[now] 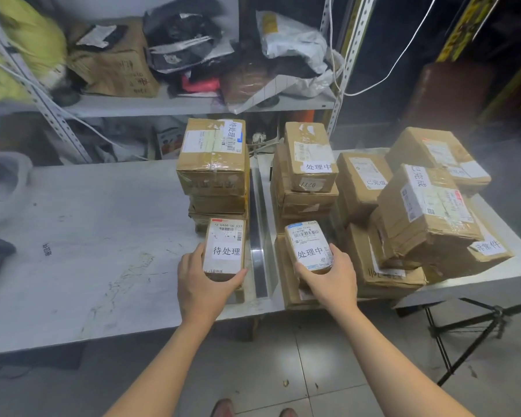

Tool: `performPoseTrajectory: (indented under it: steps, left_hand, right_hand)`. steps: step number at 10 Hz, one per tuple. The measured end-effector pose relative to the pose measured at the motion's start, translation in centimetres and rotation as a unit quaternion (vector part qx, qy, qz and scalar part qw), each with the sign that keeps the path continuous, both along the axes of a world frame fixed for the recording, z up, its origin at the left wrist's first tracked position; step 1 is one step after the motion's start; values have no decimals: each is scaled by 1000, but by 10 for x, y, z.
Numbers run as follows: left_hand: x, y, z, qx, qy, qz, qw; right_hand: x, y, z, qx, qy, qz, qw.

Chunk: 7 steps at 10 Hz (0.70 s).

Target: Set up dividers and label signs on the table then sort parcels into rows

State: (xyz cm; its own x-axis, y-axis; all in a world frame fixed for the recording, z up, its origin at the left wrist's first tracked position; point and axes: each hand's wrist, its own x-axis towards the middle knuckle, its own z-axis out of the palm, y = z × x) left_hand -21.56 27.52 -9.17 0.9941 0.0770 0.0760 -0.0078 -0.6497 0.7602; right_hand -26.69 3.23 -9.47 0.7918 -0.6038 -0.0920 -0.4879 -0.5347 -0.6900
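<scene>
Left hand (199, 281) grips small 待处理 parcel (225, 249) left of metal divider (259, 236); right hand (328, 276) grips 处理中 parcel (309, 246) right of it.

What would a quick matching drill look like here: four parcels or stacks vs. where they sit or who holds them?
Column 1:
1. small parcel labelled 待处理
2. small parcel labelled 处理中
3. tall stack topped 待处理
4. boxes labelled 已完成

Column 2:
A. far right of table
B. in right hand
C. left of metal divider, behind the held parcel
D. in left hand

Pairs: 1-D, 2-B, 3-C, 4-A
</scene>
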Motion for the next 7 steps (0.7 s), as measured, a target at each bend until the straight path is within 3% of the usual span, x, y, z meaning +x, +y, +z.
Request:
performPoseTrajectory:
  steps: [5, 6, 7]
  left_hand:
    - [-4, 1, 14, 30, 14, -7, 999]
    - [3, 4, 20, 15, 5, -22, 1000]
    - [12, 5, 34, 61, -3, -9, 998]
  right_hand:
    - [-1, -1, 4, 0, -15, 12, 1000]
    - [1, -4, 9, 9, -57, 29, 998]
    - [3, -8, 17, 19, -90, 56, 994]
